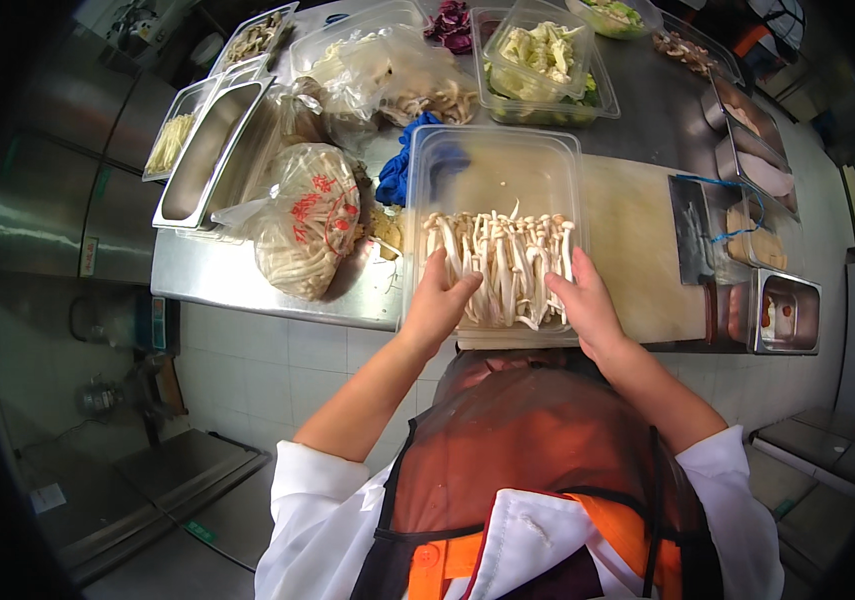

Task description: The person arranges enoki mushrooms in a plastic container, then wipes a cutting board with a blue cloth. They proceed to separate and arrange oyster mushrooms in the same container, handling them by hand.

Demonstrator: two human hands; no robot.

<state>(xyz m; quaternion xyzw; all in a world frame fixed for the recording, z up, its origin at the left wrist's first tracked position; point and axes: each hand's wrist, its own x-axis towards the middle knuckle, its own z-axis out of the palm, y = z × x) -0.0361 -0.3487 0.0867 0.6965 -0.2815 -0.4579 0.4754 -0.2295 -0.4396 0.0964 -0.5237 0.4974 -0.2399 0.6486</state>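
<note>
A row of long-stemmed pale mushrooms lies side by side in the near half of a clear plastic container, caps pointing away from me. My left hand grips the left end of the row, its thumb over the stems. At the other end my right hand presses in the same way, thumb on top and fingers along the side. Some fingers are hidden behind the mushrooms and container walls. The container rests partly over a pale cutting board.
Left of the container are a plastic bag of mushrooms, a blue cloth and a long steel pan. Behind stands a tub of cut leafy vegetables. A cleaver blade and a small steel pan are at right.
</note>
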